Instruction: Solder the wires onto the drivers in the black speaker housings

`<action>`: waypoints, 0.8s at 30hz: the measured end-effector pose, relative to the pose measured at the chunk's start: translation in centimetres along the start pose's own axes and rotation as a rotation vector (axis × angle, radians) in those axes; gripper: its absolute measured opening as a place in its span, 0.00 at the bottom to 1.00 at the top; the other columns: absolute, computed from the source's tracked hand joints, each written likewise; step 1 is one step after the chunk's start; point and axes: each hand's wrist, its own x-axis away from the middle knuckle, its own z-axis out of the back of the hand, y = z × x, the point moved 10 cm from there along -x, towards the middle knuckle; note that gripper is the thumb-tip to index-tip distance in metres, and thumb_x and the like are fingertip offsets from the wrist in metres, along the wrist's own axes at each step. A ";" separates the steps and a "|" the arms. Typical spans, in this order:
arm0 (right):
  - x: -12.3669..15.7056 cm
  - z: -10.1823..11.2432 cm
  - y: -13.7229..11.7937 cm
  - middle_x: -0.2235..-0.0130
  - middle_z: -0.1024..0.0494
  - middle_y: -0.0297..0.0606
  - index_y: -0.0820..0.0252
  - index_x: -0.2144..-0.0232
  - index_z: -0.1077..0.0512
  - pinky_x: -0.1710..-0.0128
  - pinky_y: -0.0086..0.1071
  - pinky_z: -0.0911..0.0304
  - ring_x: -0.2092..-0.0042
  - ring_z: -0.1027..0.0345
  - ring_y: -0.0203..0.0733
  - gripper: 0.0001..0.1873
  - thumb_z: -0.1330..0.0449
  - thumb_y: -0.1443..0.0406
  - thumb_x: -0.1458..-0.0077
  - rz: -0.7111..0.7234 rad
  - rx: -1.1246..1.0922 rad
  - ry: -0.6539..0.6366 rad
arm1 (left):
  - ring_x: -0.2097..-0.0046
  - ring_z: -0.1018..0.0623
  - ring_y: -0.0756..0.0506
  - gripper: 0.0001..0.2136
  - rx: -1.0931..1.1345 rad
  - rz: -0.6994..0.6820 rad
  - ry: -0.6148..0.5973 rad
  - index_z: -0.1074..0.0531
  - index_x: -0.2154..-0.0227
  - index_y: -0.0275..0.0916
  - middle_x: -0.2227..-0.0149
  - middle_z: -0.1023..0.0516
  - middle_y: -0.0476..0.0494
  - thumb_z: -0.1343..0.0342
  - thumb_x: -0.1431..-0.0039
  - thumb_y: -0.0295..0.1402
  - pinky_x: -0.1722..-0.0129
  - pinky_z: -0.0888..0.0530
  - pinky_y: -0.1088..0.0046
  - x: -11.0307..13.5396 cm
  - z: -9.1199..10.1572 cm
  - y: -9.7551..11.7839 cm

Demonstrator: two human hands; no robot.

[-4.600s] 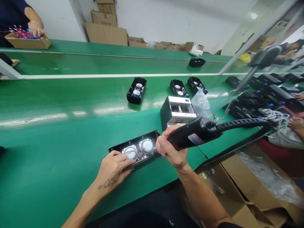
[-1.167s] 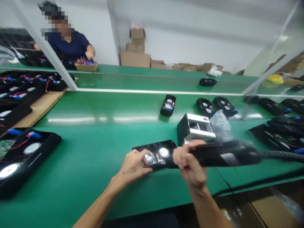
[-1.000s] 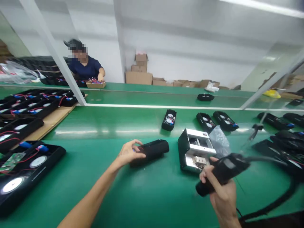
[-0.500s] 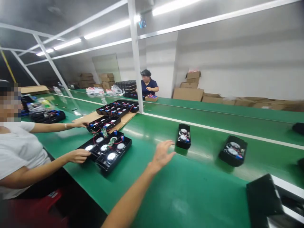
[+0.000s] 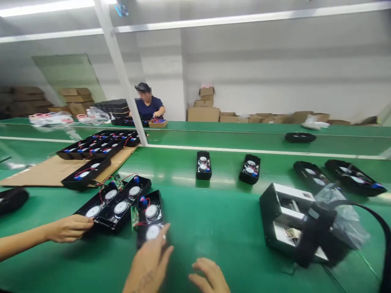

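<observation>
My left hand (image 5: 149,260) is over the near end of a black speaker box (image 5: 152,219), its thumb and forefinger stretched out and apart. It seems to touch the box; its other fingers are hard to make out. Two round white-coned speakers, red wires and a blue plug show inside, and a green circuit board (image 5: 135,217) hangs at its left side. To the right, my right hand (image 5: 210,274) is open above the green table with its fingers spread and slightly bent. Left of my hands, a co-worker's hand (image 5: 71,228) touches another pair of speaker boxes (image 5: 117,209).
More speaker boxes rest on a cardboard sheet (image 5: 39,169) at left. Others, such as one box (image 5: 203,166), stand along the green belt ahead. At right is a black-and-white device (image 5: 271,221) with a plastic bag (image 5: 345,219). A person (image 5: 149,106) sits across the table.
The view has swung right. My left hand has come down to a speaker box that now lies apart, nearer me. My right hand has entered. The co-worker's other hand has left view.
</observation>
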 end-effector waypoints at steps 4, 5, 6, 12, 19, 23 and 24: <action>-1.8 2.0 -1.8 0.59 0.15 0.39 0.49 0.60 0.21 0.58 0.44 0.23 0.56 0.19 0.53 0.08 0.39 0.66 0.39 0.058 0.235 0.080 | 0.58 0.14 0.45 0.27 0.417 -0.143 -0.147 0.44 0.30 0.52 0.57 0.14 0.46 0.54 0.30 0.32 0.58 0.17 0.70 -1.8 -3.9 9.5; -2.2 3.0 -1.8 0.60 0.15 0.39 0.51 0.60 0.21 0.56 0.46 0.24 0.56 0.20 0.53 0.07 0.40 0.66 0.38 0.069 0.258 0.061 | 0.55 0.15 0.45 0.26 0.487 -0.154 -0.149 0.43 0.30 0.52 0.55 0.14 0.45 0.55 0.29 0.31 0.54 0.17 0.69 -2.1 -4.1 10.7; -2.6 4.1 -1.7 0.63 0.15 0.39 0.53 0.62 0.22 0.54 0.48 0.26 0.56 0.21 0.54 0.06 0.40 0.66 0.38 0.078 0.266 0.033 | 0.52 0.15 0.44 0.25 0.542 -0.167 -0.134 0.40 0.32 0.52 0.52 0.15 0.44 0.55 0.29 0.31 0.51 0.17 0.68 -2.4 -3.9 11.5; -3.8 11.2 3.4 0.71 0.22 0.32 0.57 0.66 0.29 0.42 0.55 0.36 0.56 0.24 0.49 0.05 0.38 0.69 0.37 -0.015 0.320 -0.237 | 0.52 0.17 0.45 0.14 0.650 -0.192 -0.110 0.25 0.49 0.51 0.53 0.16 0.47 0.47 0.31 0.28 0.50 0.17 0.67 -2.5 -0.6 11.1; -3.3 13.8 5.6 0.59 0.17 0.39 0.58 0.57 0.28 0.48 0.50 0.35 0.50 0.26 0.50 0.09 0.33 0.68 0.39 -0.120 0.290 -0.351 | 0.53 0.17 0.45 0.10 0.603 -0.126 -0.165 0.23 0.52 0.48 0.55 0.16 0.48 0.44 0.32 0.28 0.51 0.18 0.65 -1.3 -1.2 8.2; -4.3 11.4 2.7 0.57 0.16 0.37 0.58 0.55 0.27 0.52 0.42 0.33 0.53 0.25 0.43 0.09 0.38 0.72 0.36 -0.024 0.055 -0.266 | 0.51 0.18 0.45 0.13 0.561 -0.251 -0.162 0.25 0.49 0.45 0.54 0.17 0.45 0.42 0.33 0.26 0.51 0.18 0.64 -0.8 -1.7 9.9; -4.8 11.1 2.3 0.58 0.16 0.37 0.58 0.54 0.26 0.52 0.40 0.33 0.53 0.25 0.42 0.11 0.40 0.74 0.36 -0.011 0.045 -0.233 | 0.51 0.18 0.44 0.13 0.541 -0.278 -0.165 0.26 0.48 0.44 0.53 0.17 0.45 0.42 0.33 0.26 0.50 0.18 0.63 -0.9 -1.7 10.4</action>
